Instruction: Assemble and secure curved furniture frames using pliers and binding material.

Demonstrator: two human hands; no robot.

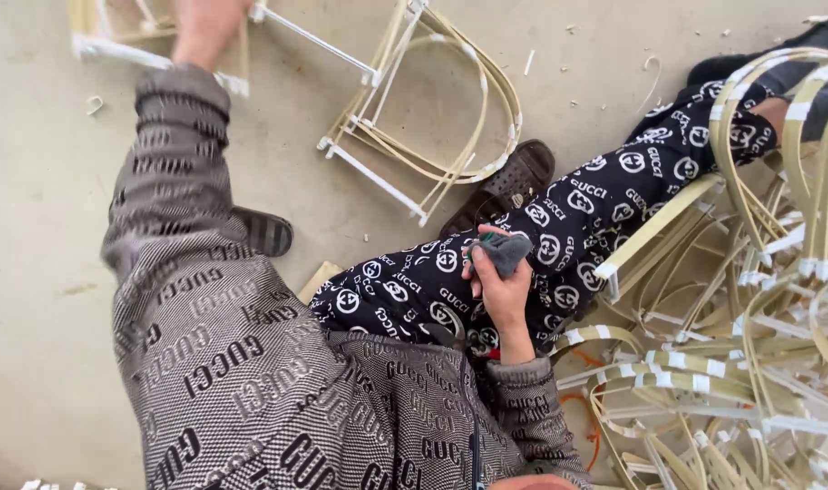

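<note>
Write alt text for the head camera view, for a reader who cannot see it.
Seen from above, a seated person's right hand holds a small grey tool over a patterned trouser leg, while the left hand reaches out to a bent cane frame on the concrete floor. A second frame lies ahead and a heap of taped cane frames sits at right.

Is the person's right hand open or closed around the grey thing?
Closed: the right hand has its fingers curled around the small grey cloth-like piece, resting on the patterned leg.
</note>
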